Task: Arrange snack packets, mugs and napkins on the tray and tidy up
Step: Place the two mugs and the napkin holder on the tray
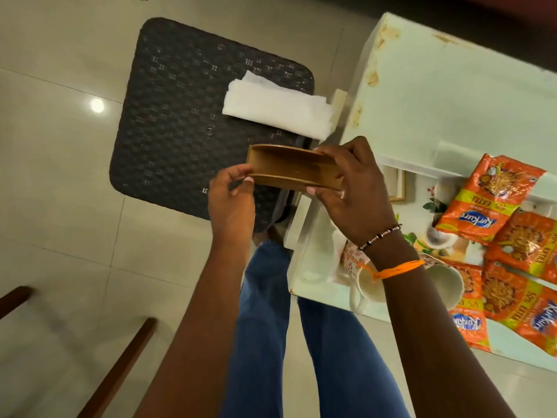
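Note:
Both my hands hold a brown napkin holder point(289, 171) in the air above the dark woven stool point(180, 122). My left hand point(232, 200) pinches its left end, while my right hand point(352, 191) grips its right end. A stack of white napkins point(277, 108) lies on the stool's far right part. To the right, on the tray point(422, 101), lie several orange snack packets point(494, 194) and two mugs point(446, 285) on their sides, partly hidden by my right forearm.
The tray rests on a white surface with a raised rim point(298, 230) at its left side. Glossy tiled floor point(60, 176) surrounds the stool. Dark wooden furniture legs point(120, 366) stand at the lower left. My legs in blue jeans point(301, 342) are below.

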Demonstrator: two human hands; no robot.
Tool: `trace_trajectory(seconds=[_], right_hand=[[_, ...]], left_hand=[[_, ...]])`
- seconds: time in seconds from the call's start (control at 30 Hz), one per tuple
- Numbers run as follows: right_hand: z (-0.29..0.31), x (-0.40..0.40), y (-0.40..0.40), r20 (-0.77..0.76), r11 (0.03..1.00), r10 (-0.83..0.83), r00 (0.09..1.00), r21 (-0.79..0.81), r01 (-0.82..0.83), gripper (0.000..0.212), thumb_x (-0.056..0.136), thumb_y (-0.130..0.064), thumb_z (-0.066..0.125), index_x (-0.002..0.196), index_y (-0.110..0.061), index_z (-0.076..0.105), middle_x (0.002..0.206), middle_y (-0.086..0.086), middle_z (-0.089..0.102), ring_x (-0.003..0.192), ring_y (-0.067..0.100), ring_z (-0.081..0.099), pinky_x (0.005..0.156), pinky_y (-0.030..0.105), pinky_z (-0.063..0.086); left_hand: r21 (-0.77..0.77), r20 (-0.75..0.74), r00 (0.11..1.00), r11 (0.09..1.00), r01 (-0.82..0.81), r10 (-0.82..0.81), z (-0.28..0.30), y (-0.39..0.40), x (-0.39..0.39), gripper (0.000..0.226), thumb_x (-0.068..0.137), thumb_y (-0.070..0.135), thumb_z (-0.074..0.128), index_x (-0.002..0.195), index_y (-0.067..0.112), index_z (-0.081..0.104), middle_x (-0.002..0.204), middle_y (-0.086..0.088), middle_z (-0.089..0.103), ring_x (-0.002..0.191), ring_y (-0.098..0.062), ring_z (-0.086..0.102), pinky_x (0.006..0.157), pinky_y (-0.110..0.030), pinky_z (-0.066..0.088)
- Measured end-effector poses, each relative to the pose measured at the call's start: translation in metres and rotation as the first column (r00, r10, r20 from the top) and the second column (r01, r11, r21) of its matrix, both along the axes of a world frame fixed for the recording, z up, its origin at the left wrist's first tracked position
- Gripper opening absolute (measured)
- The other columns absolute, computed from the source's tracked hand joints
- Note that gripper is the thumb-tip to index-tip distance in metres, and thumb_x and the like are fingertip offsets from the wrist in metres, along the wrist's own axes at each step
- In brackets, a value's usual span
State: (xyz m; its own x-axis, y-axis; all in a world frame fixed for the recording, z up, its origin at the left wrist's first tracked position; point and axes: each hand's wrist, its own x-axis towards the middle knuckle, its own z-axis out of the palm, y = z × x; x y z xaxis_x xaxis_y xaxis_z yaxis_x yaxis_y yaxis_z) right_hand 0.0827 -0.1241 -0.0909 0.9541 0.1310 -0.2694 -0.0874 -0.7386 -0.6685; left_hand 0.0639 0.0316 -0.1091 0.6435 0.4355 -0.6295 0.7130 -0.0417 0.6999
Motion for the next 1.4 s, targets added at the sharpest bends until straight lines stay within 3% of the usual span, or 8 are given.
trace_trajectory(seconds=[0.2,0.3,0.37,0.5,0.83,1.13,1.27,1.4], right_hand=[[0.01,-0.033,-0.084,-0.016,0.999,-0.035,0.999,0.001,0.035,0.049,0.071,-0.007,0.073,0.117,-0.006,0.055,0.111,0.019,0.05,0.088,0.027,0.058,0.075,0.031,0.051],[0.006,-0.052,-0.131,-0.047,0.998,-0.056,0.997,-0.001,0.056,0.05,0.069,-0.003,0.074,0.116,-0.004,0.056,0.108,0.019,0.052,0.081,0.021,0.059,0.064,0.016,0.05],[0.0,-0.063,-0.154,-0.08,0.997,-0.082,0.993,-0.016,0.081,0.05,0.067,-0.002,0.075,0.114,-0.003,0.057,0.106,0.021,0.055,0.08,0.018,0.058,0.068,0.02,0.052],[-0.007,-0.08,-0.185,-0.148,0.991,-0.128,0.981,0.007,0.13,0.051,0.064,0.001,0.076,0.112,-0.003,0.059,0.106,0.024,0.056,0.085,0.03,0.063,0.072,0.046,0.055],[-0.026,-0.092,-0.2,-0.143,0.998,-0.061,0.988,-0.029,0.057,0.054,0.066,-0.003,0.076,0.118,-0.007,0.059,0.11,0.022,0.055,0.091,0.032,0.061,0.077,0.037,0.054],[-0.025,-0.085,-0.187,-0.225,0.99,-0.071,0.972,-0.133,0.042,0.053,0.07,-0.011,0.075,0.12,-0.011,0.058,0.118,0.017,0.057,0.106,0.03,0.057,0.091,0.026,0.039],[-0.011,-0.072,-0.167,-0.147,0.984,-0.14,0.979,-0.127,0.121,0.045,0.071,-0.017,0.075,0.114,-0.008,0.062,0.115,0.018,0.057,0.106,0.031,0.054,0.095,0.038,0.045],[-0.006,-0.051,-0.121,-0.111,0.972,-0.227,0.968,0.03,0.231,0.029,0.076,-0.013,0.07,0.104,-0.007,0.065,0.106,0.016,0.062,0.079,0.012,0.05,0.067,0.001,0.038]], left_hand=[[0.012,0.061,0.992,0.994,0.112,-0.113,0.01,-0.065,-0.027,0.019,0.09,0.01,0.049,0.101,0.017,0.063,0.117,-0.008,0.059,0.088,0.002,0.055,0.075,-0.002,0.044],[-0.05,0.046,0.982,0.981,0.186,-0.184,0.011,-0.1,-0.04,0.021,0.09,0.011,0.049,0.098,0.021,0.065,0.114,-0.004,0.063,0.095,-0.002,0.058,0.093,-0.022,0.049],[-0.075,-0.003,0.971,0.968,0.238,-0.238,0.01,-0.118,-0.048,0.023,0.091,0.014,0.048,0.092,0.031,0.065,0.114,-0.001,0.064,0.107,-0.015,0.058,0.098,-0.041,0.046],[-0.081,-0.049,0.943,0.943,0.324,-0.328,0.007,-0.145,-0.062,0.022,0.092,0.017,0.048,0.102,0.025,0.066,0.107,0.009,0.059,0.103,-0.008,0.054,0.079,-0.013,0.042],[-0.093,-0.209,0.856,0.881,0.464,-0.473,-0.001,-0.162,-0.067,0.024,0.092,0.03,0.049,0.11,0.021,0.063,0.079,0.016,0.053,0.077,-0.005,0.049,0.072,-0.027,0.036],[-0.146,-0.201,0.866,0.888,0.436,-0.458,-0.005,-0.152,-0.068,0.026,0.092,0.028,0.05,0.115,0.023,0.061,0.1,0.007,0.058,0.098,-0.013,0.052,0.084,-0.029,0.039],[-0.183,-0.136,0.903,0.907,0.38,-0.406,-0.002,-0.134,-0.059,0.022,0.091,0.023,0.051,0.108,0.027,0.064,0.115,0.005,0.061,0.104,-0.009,0.054,0.084,-0.022,0.042],[-0.237,-0.071,0.946,0.927,0.291,-0.315,0.0,-0.105,-0.04,0.018,0.089,0.018,0.051,0.099,0.028,0.063,0.106,0.003,0.065,0.105,-0.012,0.059,0.089,-0.026,0.047]])
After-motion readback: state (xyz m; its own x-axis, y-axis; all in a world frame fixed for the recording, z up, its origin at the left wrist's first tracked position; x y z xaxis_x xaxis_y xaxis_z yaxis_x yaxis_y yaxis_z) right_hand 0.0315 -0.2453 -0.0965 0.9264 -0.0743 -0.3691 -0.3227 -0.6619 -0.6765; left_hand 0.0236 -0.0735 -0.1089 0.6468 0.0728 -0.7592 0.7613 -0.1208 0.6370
